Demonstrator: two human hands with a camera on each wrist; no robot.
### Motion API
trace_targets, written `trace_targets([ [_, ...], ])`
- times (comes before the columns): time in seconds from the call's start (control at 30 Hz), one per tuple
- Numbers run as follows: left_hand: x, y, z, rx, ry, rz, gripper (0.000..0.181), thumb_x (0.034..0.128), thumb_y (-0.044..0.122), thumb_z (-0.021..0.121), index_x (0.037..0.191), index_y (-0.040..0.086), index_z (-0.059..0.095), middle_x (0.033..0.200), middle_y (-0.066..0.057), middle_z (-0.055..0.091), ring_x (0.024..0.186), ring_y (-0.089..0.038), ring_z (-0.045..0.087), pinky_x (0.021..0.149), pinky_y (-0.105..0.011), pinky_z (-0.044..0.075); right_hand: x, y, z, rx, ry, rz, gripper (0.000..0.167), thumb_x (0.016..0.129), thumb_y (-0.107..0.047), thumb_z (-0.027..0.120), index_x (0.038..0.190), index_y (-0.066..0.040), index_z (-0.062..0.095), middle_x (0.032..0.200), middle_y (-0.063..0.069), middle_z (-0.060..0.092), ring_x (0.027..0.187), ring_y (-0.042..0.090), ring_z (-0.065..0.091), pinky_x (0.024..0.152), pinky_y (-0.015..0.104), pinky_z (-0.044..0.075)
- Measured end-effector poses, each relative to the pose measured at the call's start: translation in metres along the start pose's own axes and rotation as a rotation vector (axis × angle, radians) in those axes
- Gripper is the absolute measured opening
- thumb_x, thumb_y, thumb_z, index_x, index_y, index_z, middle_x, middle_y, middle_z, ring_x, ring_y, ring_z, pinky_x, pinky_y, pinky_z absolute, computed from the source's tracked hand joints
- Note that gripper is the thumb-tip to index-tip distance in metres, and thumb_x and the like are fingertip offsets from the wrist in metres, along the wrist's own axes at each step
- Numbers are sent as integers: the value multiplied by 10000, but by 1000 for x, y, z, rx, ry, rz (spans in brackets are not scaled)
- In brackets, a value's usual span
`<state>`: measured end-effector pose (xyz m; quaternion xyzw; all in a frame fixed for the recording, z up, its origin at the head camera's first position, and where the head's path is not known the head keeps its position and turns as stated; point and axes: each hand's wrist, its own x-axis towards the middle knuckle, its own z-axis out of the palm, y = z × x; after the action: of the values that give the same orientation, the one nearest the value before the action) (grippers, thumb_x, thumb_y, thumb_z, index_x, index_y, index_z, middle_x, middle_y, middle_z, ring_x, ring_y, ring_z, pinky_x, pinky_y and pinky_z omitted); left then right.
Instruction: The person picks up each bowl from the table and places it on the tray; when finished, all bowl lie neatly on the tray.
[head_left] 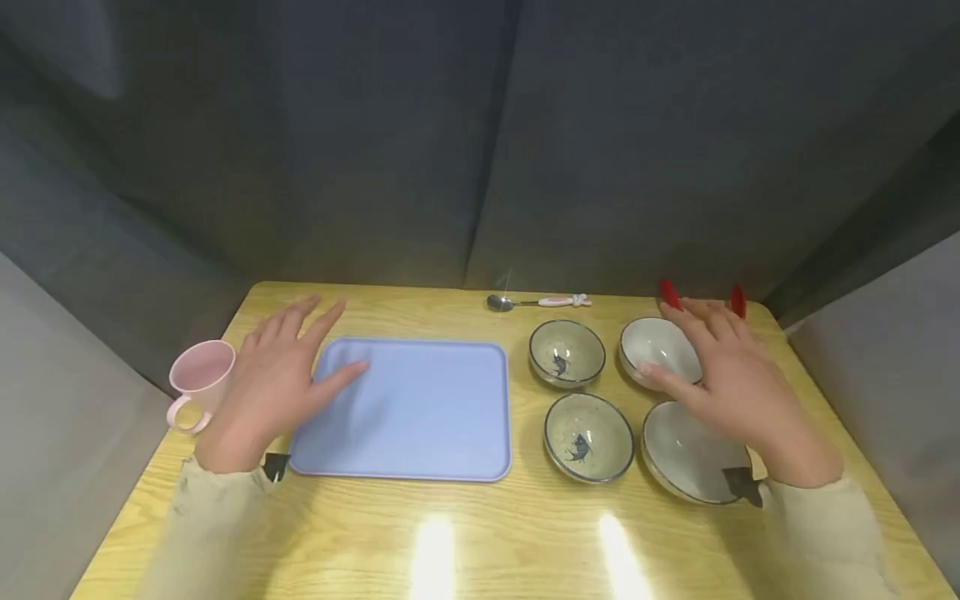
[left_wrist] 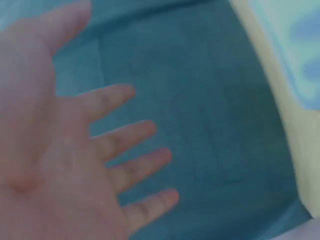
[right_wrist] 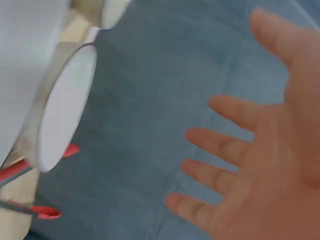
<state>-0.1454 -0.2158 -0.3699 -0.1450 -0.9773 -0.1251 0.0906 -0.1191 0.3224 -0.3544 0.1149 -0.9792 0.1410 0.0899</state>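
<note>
Hovering at left between pink mug (head_left: 206, 373) and blue tray (head_left: 427, 408), the left hand (head_left: 266, 379) has fingers spread apart; the right hand (head_left: 723, 379), fingers likewise apart, hangs above the far pale bowl (head_left: 656, 346) and near pale bowl (head_left: 686, 454) at right; a spoon (head_left: 555, 302) lies at the far side.

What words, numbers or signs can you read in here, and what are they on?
None: I can find no readable word, label, brand, number or sign.
The far patterned bowl and the near patterned bowl each have a small dark picture inside, not readable writing.
The spoon has a tiny shape at its handle's end, too small to make out.
The tray and the mug show no readable writing.
</note>
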Motion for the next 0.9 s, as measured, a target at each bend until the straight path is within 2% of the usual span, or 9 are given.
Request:
trace_targets([
  [0.13,-23,-7,9,-34,147,144,679,989,448,831,1563,138,646,1519,-200,652,1331,-459,661,997,-667,557,-17,15,-1,80,47,-16,791,1012,-396,841,1652,-79,501,1482,275,588,1268,478,530,951,667,463],
  [0.27,-55,-17,25,-63,216,204,571,910,335,907,1406,102,746,1306,-128,742,1135,-346,727,891,-537,601,-41,37,13,207,36,85,839,1023,-329,842,1669,17,435,1431,312,570,1263,475,546,905,349,478],
  [0.37,-79,-22,35,-82,187,140,536,907,334,916,1371,116,758,1277,-76,740,1123,-283,706,857,-506,602,-61,53,29,336,5,190,878,1046,-295,817,1697,61,347,1546,364,473,1356,537,511,846,100,452],
  [0.4,-86,-23,37,-87,175,108,534,911,342,916,1369,119,757,1278,-71,736,1134,-274,698,852,-508,604,-67,58,34,370,-9,225,887,1059,-291,801,1709,63,312,1559,354,458,1371,450,530,840,64,453],
  [0.6,-116,-31,48,-114,123,-65,581,919,374,920,1401,105,742,1288,-95,726,1105,-301,696,745,-517,592,-102,74,45,465,-123,419,952,1119,-355,709,1775,7,122,1661,367,394,1343,167,528,803,-7,411],
  [0.67,-122,-33,50,-129,103,-111,619,920,382,921,1427,87,722,1284,-108,723,1077,-305,696,746,-504,584,-107,77,46,472,-171,453,966,1134,-376,679,1777,12,72,1670,395,370,1425,402,534,785,35,433],
  [0.73,-126,-36,52,-153,76,-157,671,921,391,922,1458,61,692,1294,-132,714,1061,-306,697,760,-490,578,-111,79,49,485,-209,466,976,1140,-380,666,1774,23,44,1667,403,366,1453,465,544,787,79,458],
  [0.8,-129,-37,55,-184,40,-201,728,922,406,926,1486,31,659,1312,-157,703,1046,-293,702,768,-459,572,-114,78,52,502,-249,479,995,1145,-395,650,1769,34,5,1675,422,341,1466,660,442,834,158,508],
  [0.9,-132,-39,59,-227,-14,-252,802,912,427,934,1512,-6,626,1326,-180,687,998,-247,690,735,-379,534,-117,76,58,532,-279,493,1041,1134,-392,673,1765,40,-31,1695,442,302,1492,655,411,864,124,490],
])
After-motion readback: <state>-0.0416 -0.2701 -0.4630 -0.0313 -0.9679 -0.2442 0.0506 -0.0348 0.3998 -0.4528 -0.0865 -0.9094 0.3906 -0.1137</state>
